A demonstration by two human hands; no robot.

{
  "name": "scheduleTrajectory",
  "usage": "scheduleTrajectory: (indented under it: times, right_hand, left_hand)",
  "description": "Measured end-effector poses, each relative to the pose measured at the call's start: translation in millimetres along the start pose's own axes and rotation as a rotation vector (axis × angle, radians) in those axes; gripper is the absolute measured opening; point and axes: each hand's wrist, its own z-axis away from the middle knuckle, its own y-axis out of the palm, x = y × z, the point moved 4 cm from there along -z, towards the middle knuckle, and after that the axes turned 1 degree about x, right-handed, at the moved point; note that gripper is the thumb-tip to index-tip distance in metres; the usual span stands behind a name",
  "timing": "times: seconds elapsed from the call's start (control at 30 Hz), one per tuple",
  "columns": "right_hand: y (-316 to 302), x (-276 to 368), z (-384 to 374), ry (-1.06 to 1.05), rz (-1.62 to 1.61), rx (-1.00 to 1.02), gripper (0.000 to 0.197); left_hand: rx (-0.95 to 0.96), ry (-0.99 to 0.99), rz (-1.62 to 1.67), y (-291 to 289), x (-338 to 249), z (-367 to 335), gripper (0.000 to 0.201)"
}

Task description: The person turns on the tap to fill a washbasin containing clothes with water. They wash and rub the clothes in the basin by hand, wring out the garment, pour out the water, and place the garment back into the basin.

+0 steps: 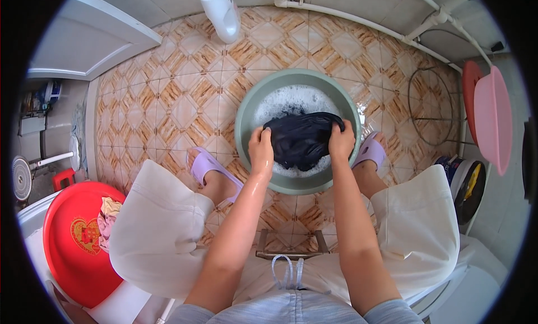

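Observation:
A grey-green basin [246,102] stands on the tiled floor between my feet, with white suds [291,97] on the water in it. Over the suds I hold a wet, dark navy or black garment [300,136] stretched between both hands; its exact kind cannot be made out. My left hand [261,151] is closed on its left edge, thumb on top. At the upper right edge my right hand [341,142] grips a bunched fold. The lower part of the cloth hangs down to the foam. My left forearm is wet.
To the left lies a red basin [61,251] with crumpled pink and cream cloth [107,223] in it. A white bottle [220,15] is beyond the wash basin. Pink basin [493,119], wire ring stand [431,105] and white pipes [347,18] line the right and far walls.

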Motion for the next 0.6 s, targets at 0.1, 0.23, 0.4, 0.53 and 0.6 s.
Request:
scheduleTrajectory:
  times: [0.1,0.23,0.4,0.53,0.6]
  right_hand:
    - [12,-2,13,-0.281,-0.041,-0.007,0.052]
    - [51,-2,34,-0.622,0.409,0.114,0.064]
    - [76,-2,42,-0.609,0.669,0.154,0.063]
    - [97,-9,33,-0.456,0.68,0.378,0.066]
    - [104,-8,24,-0.448,0.693,0.403,0.066]
  left_hand:
    - [-0.117,0.124,-0.498,-7,-4,-2,0.034]
    - [-0.095,0.849,-1.229,34,-4,-6,0.048]
    - [0.059,0.706,-1.335,40,32,-35,0.054]
    - [0.116,0.648,-1.186,44,90,-67,0.055]
    - [0.155,0.243,-1.219,46,104,-75,0.046]
